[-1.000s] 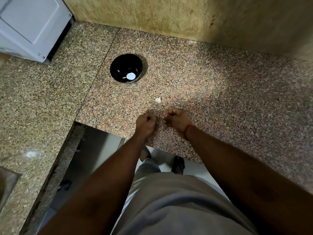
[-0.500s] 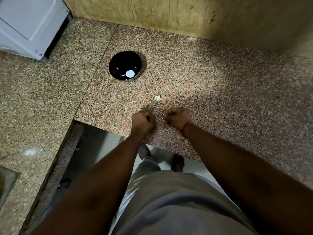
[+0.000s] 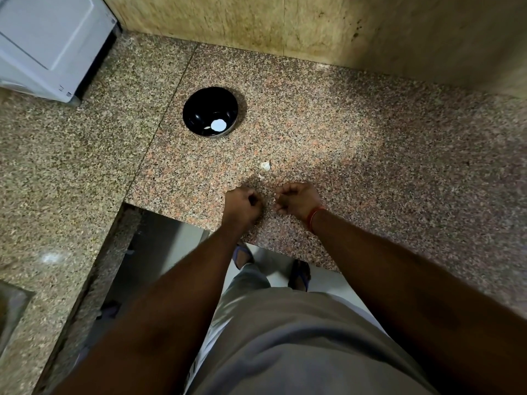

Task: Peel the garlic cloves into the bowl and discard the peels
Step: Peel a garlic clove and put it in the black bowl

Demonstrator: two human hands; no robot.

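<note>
Garlic clove [image 3: 265, 165] lies unpeeled on the granite surface [image 3: 356, 155], at 12 o'clock from both hands. Left hand [image 3: 242, 201] and right hand [image 3: 298, 198] have curled fingers; contents cannot be determined. Risk: loose peel fragment [image 3: 260, 176] may scatter. Black bowl [image 3: 196, 109] stands at 11 o'clock.

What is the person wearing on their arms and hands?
Both arms are bare, with no sleeves showing. The right hand has a thin red-orange thread band around its wrist. The left hand wears nothing: no ring, watch or glove that can be seen.
</note>
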